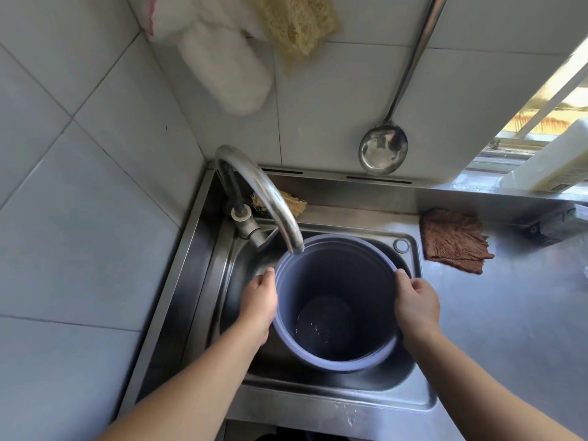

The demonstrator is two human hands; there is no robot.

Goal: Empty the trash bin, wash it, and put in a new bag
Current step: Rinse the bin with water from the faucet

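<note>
A round blue-grey trash bin [334, 281] stands upright in the steel sink [410, 377], its mouth facing me. A little water glistens on its dark bottom, and there is no bag in it. My left hand [258, 302] grips the bin's left wall just below the rim. My right hand [415, 305] grips the right rim, fingers curled over the edge. The curved steel faucet [267, 195] ends right above the bin's far-left rim; no stream of water is visible.
A brown rag [451, 240] lies on the steel counter right of the sink. A loofah scrubber [289, 203] sits behind the faucet. On the tiled wall hang a metal ladle [383, 151], a white cloth [222, 68] and a yellow loofah [299, 23]. A window is at the right.
</note>
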